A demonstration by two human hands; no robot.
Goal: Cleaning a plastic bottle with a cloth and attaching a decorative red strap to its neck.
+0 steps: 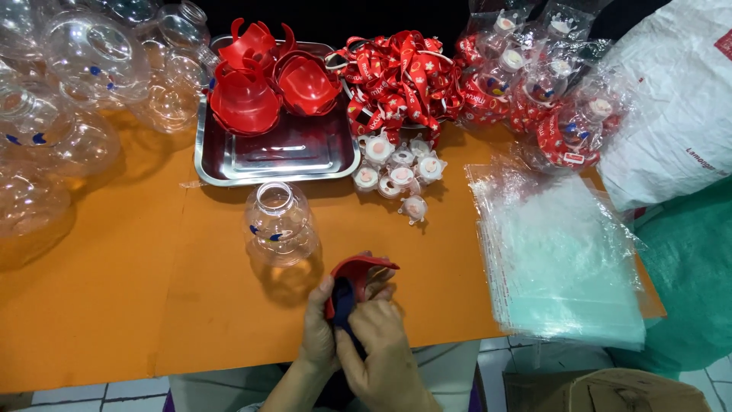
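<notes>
An orange table top [114, 305] is filling most of the view, its surface looking like sheets laid edge to edge, with a seam running down near the middle. Light is coming from overhead, throwing soft shadows onto the orange and glinting off the plastic around the edges. Past the far edge of the table, the background is sitting in near-black darkness [366, 15]. Below the near edge, a pale tiled floor [76, 395] with dark grout lines is showing. At the right, a white woven sack [671, 107] is leaning over a green one [690, 267], and a brown cardboard box [610, 391] is peeking in at the bottom.
</notes>
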